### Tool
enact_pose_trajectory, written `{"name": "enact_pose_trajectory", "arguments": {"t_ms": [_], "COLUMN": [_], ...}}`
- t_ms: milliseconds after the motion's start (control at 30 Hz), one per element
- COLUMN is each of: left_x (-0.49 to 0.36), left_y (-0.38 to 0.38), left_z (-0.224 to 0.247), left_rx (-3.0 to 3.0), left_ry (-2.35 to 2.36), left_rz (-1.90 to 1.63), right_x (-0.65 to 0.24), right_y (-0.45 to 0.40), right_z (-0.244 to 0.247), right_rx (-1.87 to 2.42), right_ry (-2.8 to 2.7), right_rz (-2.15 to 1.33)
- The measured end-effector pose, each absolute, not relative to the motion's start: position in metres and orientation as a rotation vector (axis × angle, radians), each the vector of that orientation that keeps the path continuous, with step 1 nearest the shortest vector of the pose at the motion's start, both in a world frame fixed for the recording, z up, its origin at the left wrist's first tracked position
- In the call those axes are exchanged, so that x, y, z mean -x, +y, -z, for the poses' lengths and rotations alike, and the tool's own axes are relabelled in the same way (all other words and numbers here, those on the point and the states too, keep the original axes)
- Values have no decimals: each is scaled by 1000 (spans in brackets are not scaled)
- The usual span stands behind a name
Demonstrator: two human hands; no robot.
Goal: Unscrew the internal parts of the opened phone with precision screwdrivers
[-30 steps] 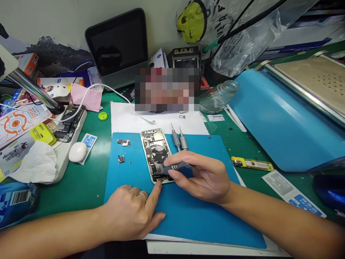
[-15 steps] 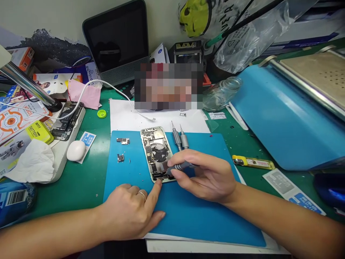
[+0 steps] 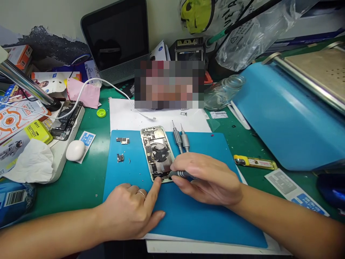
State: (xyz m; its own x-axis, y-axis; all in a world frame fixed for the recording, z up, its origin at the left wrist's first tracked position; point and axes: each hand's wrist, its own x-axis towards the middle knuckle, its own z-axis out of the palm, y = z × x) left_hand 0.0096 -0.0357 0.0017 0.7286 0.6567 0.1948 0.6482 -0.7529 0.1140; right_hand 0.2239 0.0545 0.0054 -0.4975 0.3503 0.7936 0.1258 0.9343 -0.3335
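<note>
Head view. The opened phone (image 3: pixel 161 153) is placed on the blue mat (image 3: pixel 210 219), with its inner parts exposed. Its lower end is touched by the extended index finger of the left hand (image 3: pixel 129 212); the other fingers are curled, the thumb is held out, and nothing is grasped. The grey driver (image 3: pixel 181 174) is pinched between thumb and fingers of the partly closed right hand (image 3: pixel 210 180). Compared with the earlier frames, the driver is shifted toward the phone's right edge, and more of the lower interior is uncovered; the left fingertip is kept at the same end. Two metal screwdrivers (image 3: pixel 185 141) are laid beside the phone, and small circuit parts (image 3: pixel 123 140) are set out to its left, unmoved on the mat.
</note>
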Motion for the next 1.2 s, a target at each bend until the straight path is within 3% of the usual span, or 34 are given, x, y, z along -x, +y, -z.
{"name": "enact_pose_trajectory", "arguments": {"t_ms": [1200], "left_x": [-9], "left_y": [-35], "left_z": [-6], "left_rx": [-2874], "left_ry": [1111], "left_rz": [-266], "right_x": [-222], "right_y": [55], "right_z": [-4], "right_rx": [316], "right_ry": [-2079], "right_rz": [-255]}}
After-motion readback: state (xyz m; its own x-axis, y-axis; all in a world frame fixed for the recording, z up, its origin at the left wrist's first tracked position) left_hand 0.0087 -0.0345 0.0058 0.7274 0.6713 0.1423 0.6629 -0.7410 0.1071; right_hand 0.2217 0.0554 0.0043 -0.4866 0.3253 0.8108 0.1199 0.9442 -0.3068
